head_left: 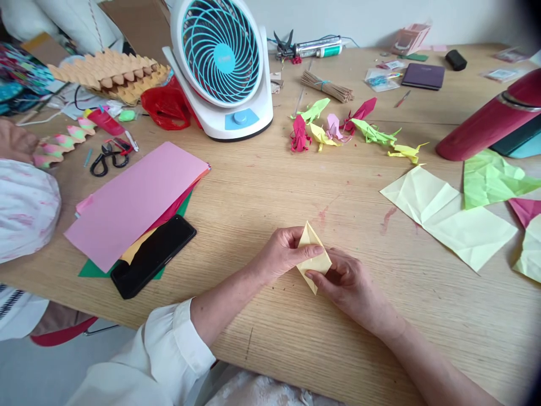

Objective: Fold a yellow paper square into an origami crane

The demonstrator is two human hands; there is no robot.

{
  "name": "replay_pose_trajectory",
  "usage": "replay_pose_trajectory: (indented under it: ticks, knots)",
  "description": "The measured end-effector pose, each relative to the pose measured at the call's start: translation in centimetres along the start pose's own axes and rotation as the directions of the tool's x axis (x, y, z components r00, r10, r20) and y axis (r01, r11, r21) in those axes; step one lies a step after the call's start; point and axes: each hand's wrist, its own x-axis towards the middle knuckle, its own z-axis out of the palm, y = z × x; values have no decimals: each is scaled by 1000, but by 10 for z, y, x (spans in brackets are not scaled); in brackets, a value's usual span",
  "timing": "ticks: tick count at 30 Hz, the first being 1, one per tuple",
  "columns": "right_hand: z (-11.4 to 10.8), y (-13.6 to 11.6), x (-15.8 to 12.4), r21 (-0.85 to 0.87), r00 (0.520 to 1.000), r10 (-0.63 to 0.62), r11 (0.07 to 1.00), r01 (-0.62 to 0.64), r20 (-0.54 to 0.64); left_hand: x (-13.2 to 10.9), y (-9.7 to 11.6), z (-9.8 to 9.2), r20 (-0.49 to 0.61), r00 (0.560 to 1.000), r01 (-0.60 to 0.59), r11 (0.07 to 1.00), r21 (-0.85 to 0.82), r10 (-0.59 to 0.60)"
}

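while the left hand (276, 254) pinches the folded pale-yellow paper (315, 264), the right hand (350, 285) pinches its lower part — over the wooden table (249, 197), right of the black phone (154, 256).

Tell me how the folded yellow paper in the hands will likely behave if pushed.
The folded paper is probably light, being small enough to sit between the left hand and right hand. Its folds should make it stiffer than the creased sheet lying flat. Pushed hard, its pointed tips would likely bend.
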Motion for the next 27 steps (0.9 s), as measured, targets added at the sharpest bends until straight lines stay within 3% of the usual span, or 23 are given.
replay_pose_trajectory:
  ticks: [9,12,16,19,27]
  knots:
    - [1,3,-1,40,999,4,999,-2,-48,-3,2,4,-2,998,-61,979,194,63]
    - [2,5,-1,-8,997,-28,1000,28,-65,-4,3,5,-24,987,-142,944,297,156]
    - [4,4,-2,49,999,-4,999,6,-50,-6,5,9,-7,953,-279,888,365,303]
    - [6,4,-3,57,997,15,998,-11,-70,-8,5,11,-15,953,-273,877,395,303]
    - [9,0,-2,4,995,-97,995,97,-30,-8,0,12,-107,938,-235,832,503,330]
